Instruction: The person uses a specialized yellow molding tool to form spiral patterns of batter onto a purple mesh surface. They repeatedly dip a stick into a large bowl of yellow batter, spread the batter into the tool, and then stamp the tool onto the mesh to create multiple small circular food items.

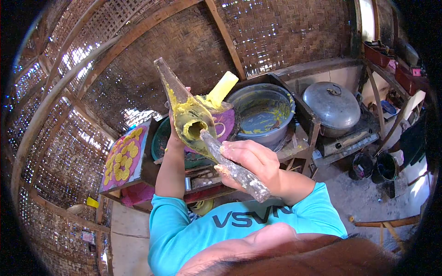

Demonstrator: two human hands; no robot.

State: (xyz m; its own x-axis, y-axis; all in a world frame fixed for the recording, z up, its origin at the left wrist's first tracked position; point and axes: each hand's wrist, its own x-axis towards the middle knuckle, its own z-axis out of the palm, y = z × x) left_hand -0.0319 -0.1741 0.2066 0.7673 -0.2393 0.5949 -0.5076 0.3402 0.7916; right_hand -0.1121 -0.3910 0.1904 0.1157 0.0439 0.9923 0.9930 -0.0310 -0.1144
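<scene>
A hinged-looking wooden press [188,109] smeared with yellow dough is gripped from beneath by my left hand [174,132], mostly hidden behind it. Its round hole faces up, with dough around the rim. On the far side sticks up a block coated in yellow dough [222,90]. My right hand [253,160] grasps a rough, dough-flecked wooden stick [229,162]; the upper tip is at the edge of the hole. Below the press lie a green basin [158,141] and a round purple sheet [226,126], both partly covered.
A grey basin [266,115] with yellow dough residue stands beyond my right hand. To the left, flat yellow dough rounds [122,158] lie on a purple sheet. A lidded metal pot [331,103] sits on a stove [345,143] at right. Dark buckets [385,165] stand on the floor.
</scene>
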